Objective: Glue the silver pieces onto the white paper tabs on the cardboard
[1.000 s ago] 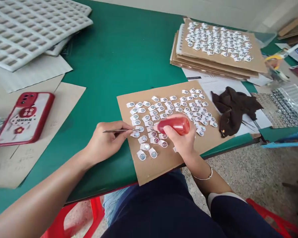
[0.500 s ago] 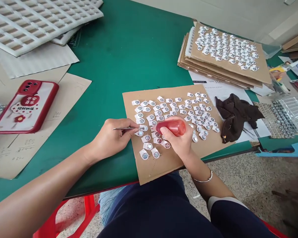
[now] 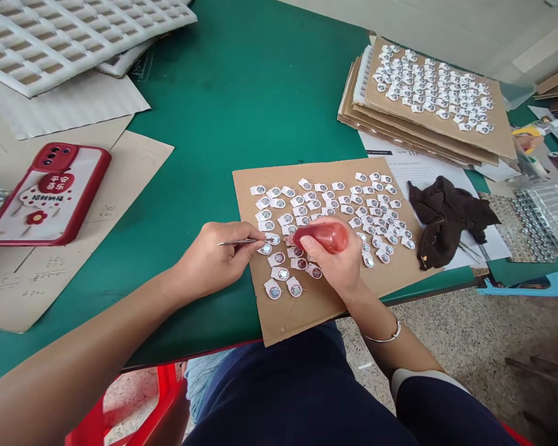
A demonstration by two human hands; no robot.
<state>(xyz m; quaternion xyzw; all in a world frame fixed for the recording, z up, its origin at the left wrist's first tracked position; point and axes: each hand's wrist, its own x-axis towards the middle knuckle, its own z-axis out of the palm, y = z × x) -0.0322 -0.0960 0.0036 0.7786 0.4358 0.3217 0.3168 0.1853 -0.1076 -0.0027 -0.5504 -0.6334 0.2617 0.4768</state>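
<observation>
A cardboard sheet (image 3: 286, 319) lies at the table's front edge, bearing many small white tabs with round silvery pieces (image 3: 273, 289). My left hand (image 3: 218, 257) is closed on thin metal tweezers (image 3: 239, 241), whose tips reach the tabs at the sheet's left side. In my right hand (image 3: 339, 263) is a red squeeze bottle (image 3: 325, 238), tilted so that its nozzle points left, close to the tabs near the tweezer tips. Several round pieces under and near the bottle look reddish. Whether the nozzle touches a tab cannot be made out.
A phone in a red case (image 3: 51, 192) lies on brown paper at the left, below white foam grids (image 3: 74, 37). At the right are stacked cardboard sheets (image 3: 437, 118), dark brown cloth (image 3: 446, 217) and a clear box (image 3: 553, 210).
The whole view has shifted slightly, with most things a little further right. Both hands keep nearly the same place over the sheet, still holding the tweezers and the bottle.
</observation>
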